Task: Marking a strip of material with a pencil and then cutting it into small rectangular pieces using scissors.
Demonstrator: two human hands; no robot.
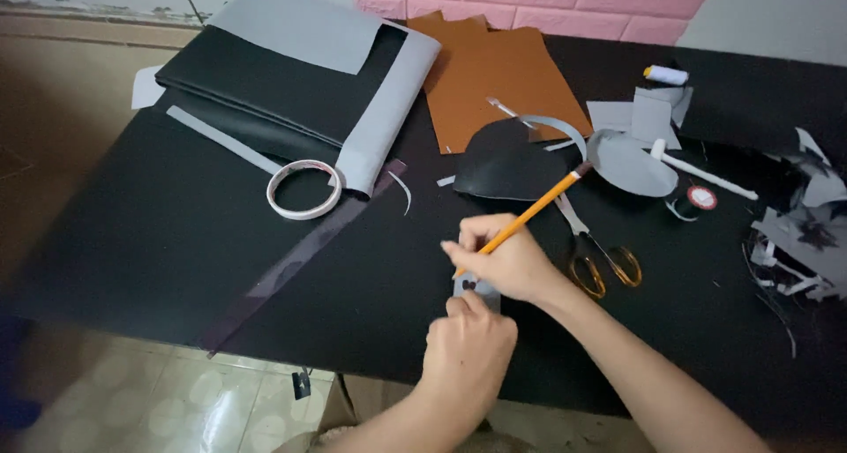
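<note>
My right hand (507, 259) grips a yellow pencil (538, 208), its tip down on a small grey piece (468, 287) lying on the black table (176, 241). The pencil slants up to the right. My left hand (468, 347) sits just below, fingers curled, pressing on the near end of the grey piece. Most of that piece is hidden under both hands.
Scissors with orange handles (600, 263) lie right of my right hand. A tape roll (303, 189), a dark ruler strip (300, 259), folded black and grey sheets (291, 74), brown leather (494, 78), a black cut-out (507, 162), grey scraps (803, 241) and thread spools (666, 74) are spread around.
</note>
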